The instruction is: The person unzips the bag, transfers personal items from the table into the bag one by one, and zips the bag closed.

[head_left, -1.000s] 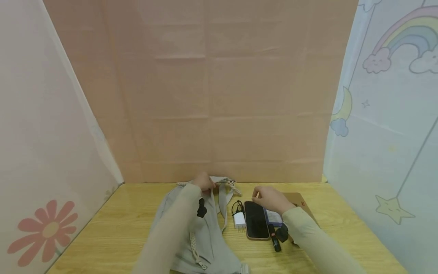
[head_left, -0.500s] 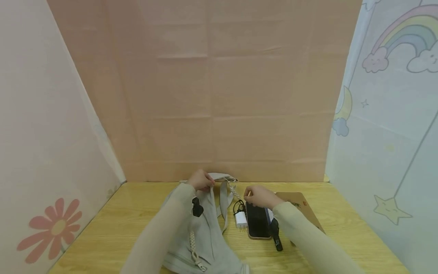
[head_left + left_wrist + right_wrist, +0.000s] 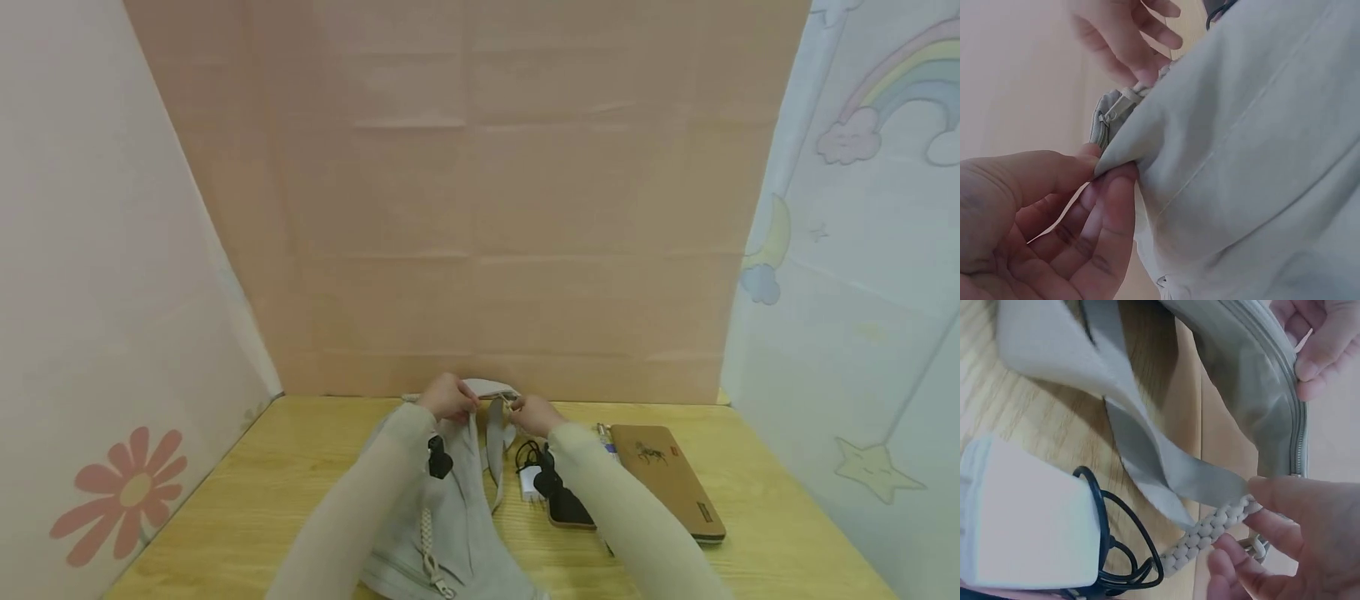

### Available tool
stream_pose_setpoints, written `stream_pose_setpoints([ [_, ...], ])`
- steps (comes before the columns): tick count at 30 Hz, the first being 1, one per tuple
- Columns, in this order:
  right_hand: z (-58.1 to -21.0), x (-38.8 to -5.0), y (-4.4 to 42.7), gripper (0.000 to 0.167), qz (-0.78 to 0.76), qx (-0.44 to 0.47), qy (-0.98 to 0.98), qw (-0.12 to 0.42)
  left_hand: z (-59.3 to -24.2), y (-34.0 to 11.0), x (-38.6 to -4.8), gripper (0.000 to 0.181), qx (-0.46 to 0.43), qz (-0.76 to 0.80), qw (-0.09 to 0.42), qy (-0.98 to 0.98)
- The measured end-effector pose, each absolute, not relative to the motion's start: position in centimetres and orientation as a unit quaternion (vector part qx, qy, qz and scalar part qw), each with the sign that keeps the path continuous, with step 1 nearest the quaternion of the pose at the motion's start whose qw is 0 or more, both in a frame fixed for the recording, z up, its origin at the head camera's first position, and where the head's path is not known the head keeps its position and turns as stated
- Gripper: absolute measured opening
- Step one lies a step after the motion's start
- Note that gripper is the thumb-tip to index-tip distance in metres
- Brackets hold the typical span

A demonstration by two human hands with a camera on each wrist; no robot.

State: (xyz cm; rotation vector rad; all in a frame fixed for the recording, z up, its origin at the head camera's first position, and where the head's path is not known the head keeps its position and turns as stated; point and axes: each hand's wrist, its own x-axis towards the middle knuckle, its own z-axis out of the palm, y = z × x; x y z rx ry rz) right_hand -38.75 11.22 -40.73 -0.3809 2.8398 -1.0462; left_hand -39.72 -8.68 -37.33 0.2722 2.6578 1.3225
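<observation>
Lying bottom centre in the head view, the bag (image 3: 467,542) points lengthwise away; at its far end the left hand (image 3: 448,398) pinches its cloth and, just rightward, the right hand (image 3: 536,415) pinches the pull (image 3: 1204,534) beside the zip (image 3: 1302,440) running between them.

Left grip (image 3: 450,397) on grey bag (image 3: 459,498)

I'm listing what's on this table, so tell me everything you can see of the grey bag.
The pale grey bag looks like soft, creased cloth with stitched seams. It lies on the wooden table, cut off by the head view's lower edge. A zip edges its far end, a grey strap curls alongside, and a braided cord rests on its front. The left hand pinches its edge; the right hand holds another braided cord near the zip.
</observation>
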Motion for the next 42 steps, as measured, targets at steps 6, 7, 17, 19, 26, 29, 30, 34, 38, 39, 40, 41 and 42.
stream_pose_setpoints([
  [6, -41.2, -39.7, 11.4, 0.027, -0.382, -0.112, 0.917, 0.021, -37.2, -8.2, -39.4, 0.008, 0.092, 0.436, 0.076, 0.892],
  [7, -41.1, -39.8, 11.5, 0.028, -0.394, -0.110, 0.912, 0.020, -37.2, -8.1, -39.3, 0.008, 0.093, 0.434, 0.074, 0.893],
  [17, -39.4, -39.8, 12.1, 0.028, -0.484, -0.115, 0.867, 0.031, -37.8, -7.4, -39.5, 0.009, 0.124, 0.385, 0.117, 0.907],
  [19, -39.3, -39.7, 12.0, 0.026, -0.487, -0.119, 0.865, 0.032, -37.6, -7.3, -39.9, 0.010, 0.134, 0.376, 0.103, 0.911],
  [26, -38.8, -39.4, 11.6, 0.024, -0.501, -0.158, 0.850, 0.038, -36.8, -7.1, -41.6, 0.008, 0.165, 0.413, -0.014, 0.896],
  [29, -38.6, -39.3, 11.4, 0.023, -0.506, -0.169, 0.845, 0.039, -37.0, -6.8, -42.1, 0.007, 0.181, 0.418, -0.012, 0.890],
  [30, -38.6, -39.3, 11.4, 0.023, -0.507, -0.177, 0.843, 0.039, -37.1, -6.8, -42.2, 0.008, 0.186, 0.420, -0.009, 0.888],
  [34, -38.8, -39.3, 11.4, 0.022, -0.515, -0.192, 0.834, 0.043, -37.5, -6.6, -42.2, 0.012, 0.204, 0.426, -0.012, 0.881],
  [38, -38.8, -39.2, 11.5, 0.022, -0.522, -0.202, 0.827, 0.050, -37.7, -6.5, -42.2, 0.014, 0.227, 0.423, -0.030, 0.877],
  [39, -38.8, -39.2, 11.6, 0.022, -0.526, -0.202, 0.824, 0.053, -37.7, -6.5, -42.2, 0.014, 0.233, 0.421, -0.034, 0.876],
  [40, -38.8, -39.2, 11.6, 0.022, -0.530, -0.202, 0.821, 0.056, -37.8, -6.5, -42.3, 0.014, 0.237, 0.418, -0.037, 0.876],
  [41, -38.8, -39.2, 11.6, 0.022, -0.534, -0.201, 0.819, 0.059, -37.9, -6.5, -42.3, 0.014, 0.240, 0.416, -0.038, 0.876],
  [42, -38.8, -39.2, 11.6, 0.023, -0.536, -0.201, 0.818, 0.061, -37.9, -6.5, -42.3, 0.013, 0.239, 0.417, -0.037, 0.876],
])
